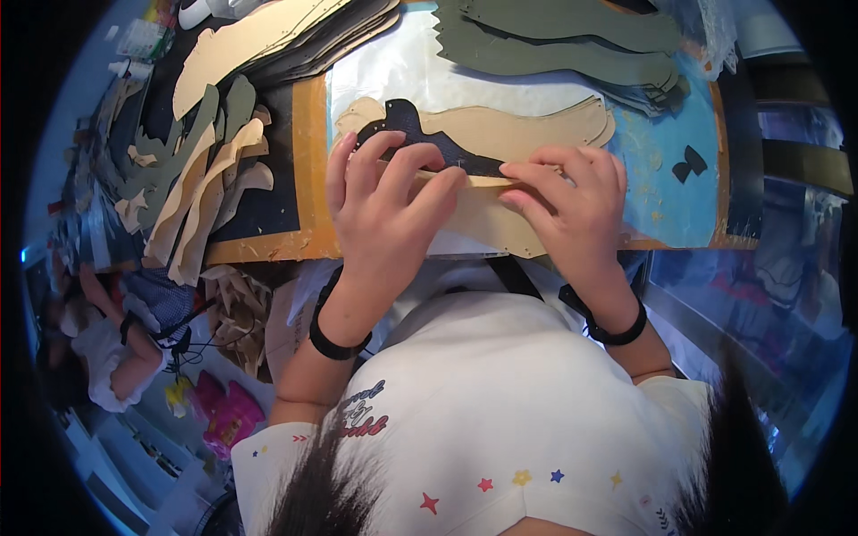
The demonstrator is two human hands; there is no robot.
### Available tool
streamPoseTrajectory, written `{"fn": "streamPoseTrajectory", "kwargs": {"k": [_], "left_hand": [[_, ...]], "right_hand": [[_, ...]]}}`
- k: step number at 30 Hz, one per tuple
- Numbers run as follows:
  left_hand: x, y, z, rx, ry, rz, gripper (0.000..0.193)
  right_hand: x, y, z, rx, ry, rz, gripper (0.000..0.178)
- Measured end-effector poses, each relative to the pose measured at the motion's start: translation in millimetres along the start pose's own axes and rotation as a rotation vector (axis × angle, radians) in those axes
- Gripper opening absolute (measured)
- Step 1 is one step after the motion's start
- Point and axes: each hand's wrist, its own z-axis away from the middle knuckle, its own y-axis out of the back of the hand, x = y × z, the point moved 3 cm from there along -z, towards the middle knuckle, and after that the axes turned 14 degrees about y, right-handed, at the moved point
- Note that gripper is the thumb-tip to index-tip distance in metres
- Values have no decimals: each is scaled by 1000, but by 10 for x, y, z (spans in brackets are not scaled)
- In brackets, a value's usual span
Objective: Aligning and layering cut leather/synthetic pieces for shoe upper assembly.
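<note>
Both hands work at a tan cut-out piece (500,219) of thin, flexible sheet lying at the table's front edge. Along its upper edge runs a black textured cut-out piece (407,125), partly covered by my fingers. My left hand (389,183) bends its fingers over the black piece, with the thumb pressed at the seam where the two meet. Thumb and forefinger of my right hand (572,192) pinch the right end of that edge. Just beyond lie more tan cut-out pieces (527,122) with wavy outlines. Where my left fingertips end underneath is hidden.
Tan pieces are stacked at the back left (259,45), green-grey pieces (572,54) at the back right. A loose heap of curved tan and green strips (201,179) lies left. Two small black scraps (689,164) rest on the blue board (661,201). Another person (121,348) sits at far left.
</note>
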Motion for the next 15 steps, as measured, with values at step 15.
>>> {"fn": "streamPoseTrajectory", "kwargs": {"k": [15], "left_hand": [[42,181,-208,-265,103,146,47]], "right_hand": [[-139,-177,-366,115,393,197,17]]}}
